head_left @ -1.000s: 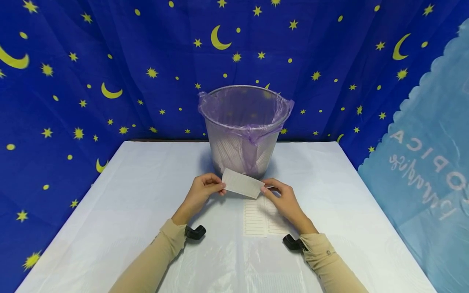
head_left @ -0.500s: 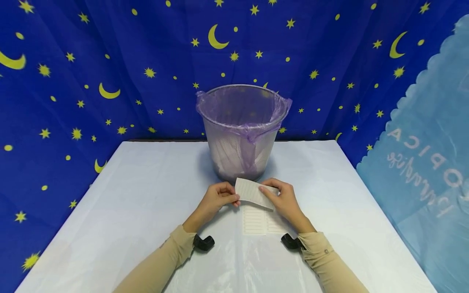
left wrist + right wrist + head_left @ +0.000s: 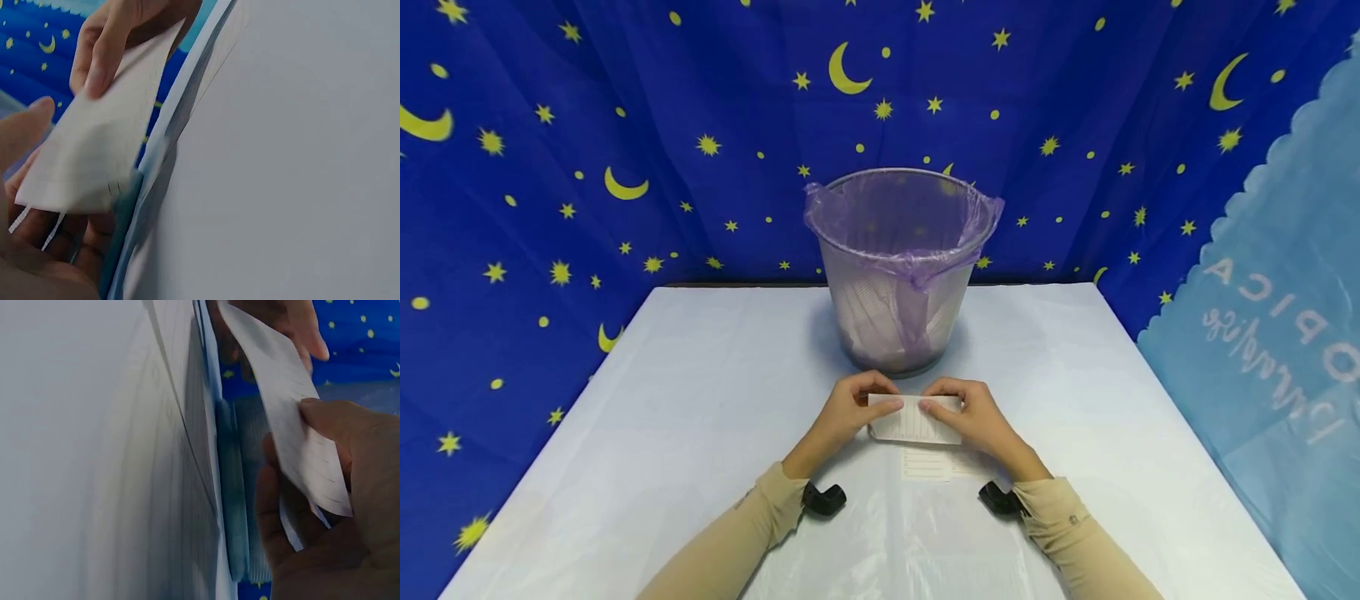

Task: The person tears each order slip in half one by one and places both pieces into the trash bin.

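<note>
Both hands hold a small lined paper [image 3: 913, 421] between them, low over the table in front of the bin. My left hand [image 3: 846, 412] has its fingers behind the left end; in the left wrist view its thumb [image 3: 31, 125] stands off the paper's face. My right hand [image 3: 976, 414] pinches the right part, thumb [image 3: 328, 415] on the printed face and fingers behind. Narrow white edges show behind the paper in both wrist views. Beneath it on the table lie lined sheets [image 3: 927, 467], partly covered by the paper and right hand.
A mesh waste bin [image 3: 868, 300] with a purple bag liner [image 3: 917, 271] over its rim stands just beyond the hands. The white-covered table [image 3: 722, 375] is backed by a blue curtain [image 3: 700, 100] with stars and moons. A light blue cloth [image 3: 1292, 250] hangs at right.
The paper has come lower and nearer, turning from slanted to nearly level. My left hand has moved right, closer to the right hand, and both thumbs now overlap the paper in the head view.
</note>
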A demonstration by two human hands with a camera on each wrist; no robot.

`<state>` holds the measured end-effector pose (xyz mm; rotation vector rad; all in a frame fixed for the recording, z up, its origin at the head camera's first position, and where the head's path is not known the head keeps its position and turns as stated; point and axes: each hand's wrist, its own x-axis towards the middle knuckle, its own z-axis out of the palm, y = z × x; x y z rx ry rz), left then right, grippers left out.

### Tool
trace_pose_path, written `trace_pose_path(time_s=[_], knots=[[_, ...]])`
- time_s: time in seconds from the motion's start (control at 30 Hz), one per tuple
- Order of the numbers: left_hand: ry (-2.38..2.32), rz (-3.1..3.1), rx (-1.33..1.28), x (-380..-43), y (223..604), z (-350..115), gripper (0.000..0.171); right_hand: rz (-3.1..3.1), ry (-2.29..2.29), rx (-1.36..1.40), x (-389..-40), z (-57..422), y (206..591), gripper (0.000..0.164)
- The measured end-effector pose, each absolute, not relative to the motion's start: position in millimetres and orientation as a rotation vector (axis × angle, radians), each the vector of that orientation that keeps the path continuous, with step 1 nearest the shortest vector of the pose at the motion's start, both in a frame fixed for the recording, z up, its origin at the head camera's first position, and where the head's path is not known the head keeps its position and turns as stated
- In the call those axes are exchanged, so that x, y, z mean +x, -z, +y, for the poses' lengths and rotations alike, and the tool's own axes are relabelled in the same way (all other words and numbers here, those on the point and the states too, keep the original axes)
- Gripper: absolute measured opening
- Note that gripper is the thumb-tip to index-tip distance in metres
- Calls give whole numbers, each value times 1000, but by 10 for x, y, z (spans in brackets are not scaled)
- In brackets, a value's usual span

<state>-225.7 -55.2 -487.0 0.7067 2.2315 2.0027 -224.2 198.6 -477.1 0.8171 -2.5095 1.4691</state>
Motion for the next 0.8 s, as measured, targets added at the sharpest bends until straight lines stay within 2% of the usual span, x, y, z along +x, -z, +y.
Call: trace_pose_path(time_s=[0.2,0.8], knots=[[-1915,2320,794,-2230,4886,-491,4,-2532,-1442,886,-2199,1933,4776,3],[-1924,2304,834,-2212,4922,-481,4,-2511,-1491,943,-2168,1891,4847,3]])
